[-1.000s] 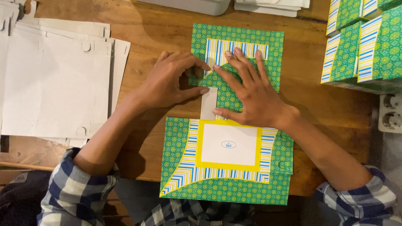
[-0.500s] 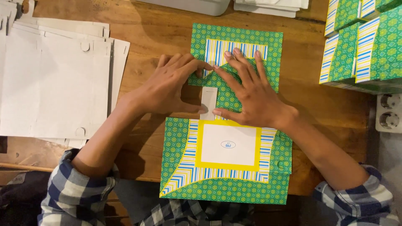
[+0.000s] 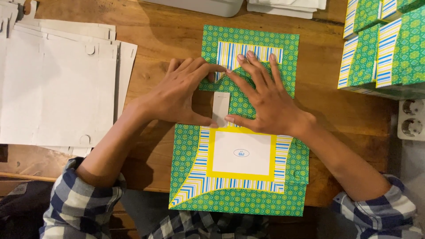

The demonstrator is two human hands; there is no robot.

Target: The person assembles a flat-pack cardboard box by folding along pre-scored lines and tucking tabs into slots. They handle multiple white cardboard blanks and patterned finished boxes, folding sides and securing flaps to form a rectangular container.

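A flat green patterned card blank [image 3: 239, 186] with blue and yellow stripes and a white yellow-framed panel lies on the wooden table [image 3: 159, 35]. My left hand [image 3: 179, 95] and my right hand [image 3: 261, 97] press flat on its upper middle. Forefingers meet at the top and thumbs point inward below, framing a small white tab [image 3: 221, 107]. Neither hand grips anything; the fingers lie spread on the card.
A pile of white flat card sheets [image 3: 57, 88] lies at the left. Several folded green patterned boxes [image 3: 389, 44] stand at the right edge. A white wall socket [image 3: 411, 119] sits below them. A grey tray edge [image 3: 208, 5] and white papers [image 3: 287, 6] lie at the far side.
Both hands have shifted a little on the card; the forefingers have drawn closer together at the top. The card has stayed in place.
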